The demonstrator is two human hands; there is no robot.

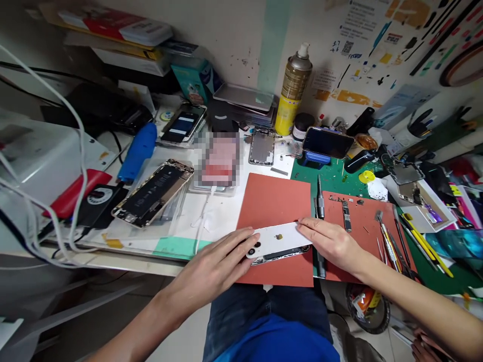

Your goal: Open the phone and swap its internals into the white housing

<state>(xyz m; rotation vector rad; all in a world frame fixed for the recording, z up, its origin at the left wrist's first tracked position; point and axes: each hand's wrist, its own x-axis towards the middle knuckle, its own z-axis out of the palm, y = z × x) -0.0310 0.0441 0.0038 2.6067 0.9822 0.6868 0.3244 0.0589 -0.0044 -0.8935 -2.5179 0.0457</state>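
A white phone back cover (277,238) with a gold logo and camera lenses at its left end lies over an open phone body (281,255), whose lower edge shows below it. Both are above the red-brown mat (275,196). My left hand (215,264) has its fingers together on the cover's left end, beside the lenses. At the right end, my right hand (334,244) pinches the cover's edge between fingertips and thumb. The cover sits slightly off the body, with internal parts visible along the near side.
Right of the mat lies a dark screwdriver (320,201), then a second mat (377,216) with a circuit board (346,216) and tweezers. An opened phone (154,193) lies left. A spray can (292,90) stands behind. Another person's hand (426,347) shows at lower right.
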